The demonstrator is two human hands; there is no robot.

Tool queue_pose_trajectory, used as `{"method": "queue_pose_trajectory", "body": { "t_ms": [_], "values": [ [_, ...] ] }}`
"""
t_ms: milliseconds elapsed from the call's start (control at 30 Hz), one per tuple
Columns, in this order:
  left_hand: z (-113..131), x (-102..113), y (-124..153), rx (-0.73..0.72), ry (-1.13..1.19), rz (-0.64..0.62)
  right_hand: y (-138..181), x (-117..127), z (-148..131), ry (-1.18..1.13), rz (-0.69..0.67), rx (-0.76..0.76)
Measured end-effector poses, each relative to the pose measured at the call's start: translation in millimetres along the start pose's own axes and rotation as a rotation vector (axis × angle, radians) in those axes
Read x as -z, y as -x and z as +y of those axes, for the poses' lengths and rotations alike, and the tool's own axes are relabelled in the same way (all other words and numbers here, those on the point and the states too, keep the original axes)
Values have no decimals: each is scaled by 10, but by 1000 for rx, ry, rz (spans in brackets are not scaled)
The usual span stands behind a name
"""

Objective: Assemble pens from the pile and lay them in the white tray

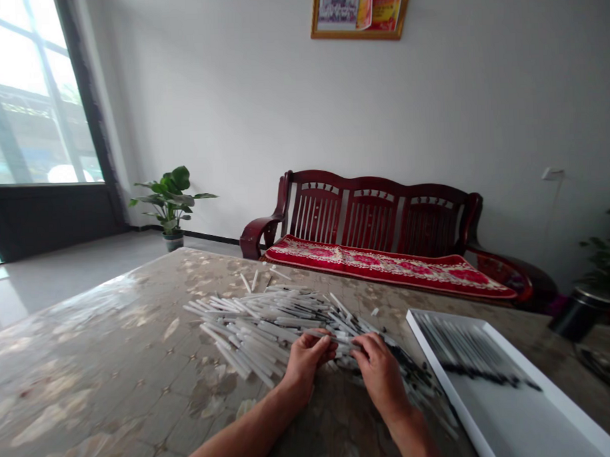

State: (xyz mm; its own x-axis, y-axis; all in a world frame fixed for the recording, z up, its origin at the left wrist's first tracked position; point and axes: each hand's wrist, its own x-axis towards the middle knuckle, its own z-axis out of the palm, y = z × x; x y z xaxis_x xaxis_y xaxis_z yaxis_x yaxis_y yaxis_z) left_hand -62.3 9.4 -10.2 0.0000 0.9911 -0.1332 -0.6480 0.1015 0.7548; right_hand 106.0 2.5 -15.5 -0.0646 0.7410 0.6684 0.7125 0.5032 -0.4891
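Above the table's near middle, my left hand (308, 363) and my right hand (383, 371) face each other, fingers closed in a pinch. A thin, pale pen (343, 340) spans the gap between them, one end in each hand; its finer parts are too small to make out. Just beyond and to the left lies a loose heap of translucent white pen barrels (253, 333). Thin pieces with black ends (415, 372) are scattered behind and beside my right hand. To the right stands a shallow white box (534, 420) with a row of black-tipped clear pens (472, 348) in its far part.
The patterned tabletop (140, 367) spreads out to the left. Past its far edge stands a dark red wooden bench (372, 216) with a red runner. A potted plant (171, 203) is on the floor at left; a black container (578, 312) is beyond the box.
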Motion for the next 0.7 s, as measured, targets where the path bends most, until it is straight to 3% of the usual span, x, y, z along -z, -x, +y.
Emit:
{"method": "queue_pose_trajectory", "body": {
  "t_ms": [167, 400, 467, 700],
  "values": [
    [20, -16, 23, -37, -47, -17, -28, 32, -50, -140, -27, -120],
    [74, -40, 71, -124, -142, -106, -90, 143, -175, -643, -271, -634],
    [75, -48, 78, -108, -141, -96, -114, 186, -229, -736, -297, -678],
    [77, -51, 94, 23, 3, -55, -142, 145, -408, -959, -157, -691]
  ]
}}
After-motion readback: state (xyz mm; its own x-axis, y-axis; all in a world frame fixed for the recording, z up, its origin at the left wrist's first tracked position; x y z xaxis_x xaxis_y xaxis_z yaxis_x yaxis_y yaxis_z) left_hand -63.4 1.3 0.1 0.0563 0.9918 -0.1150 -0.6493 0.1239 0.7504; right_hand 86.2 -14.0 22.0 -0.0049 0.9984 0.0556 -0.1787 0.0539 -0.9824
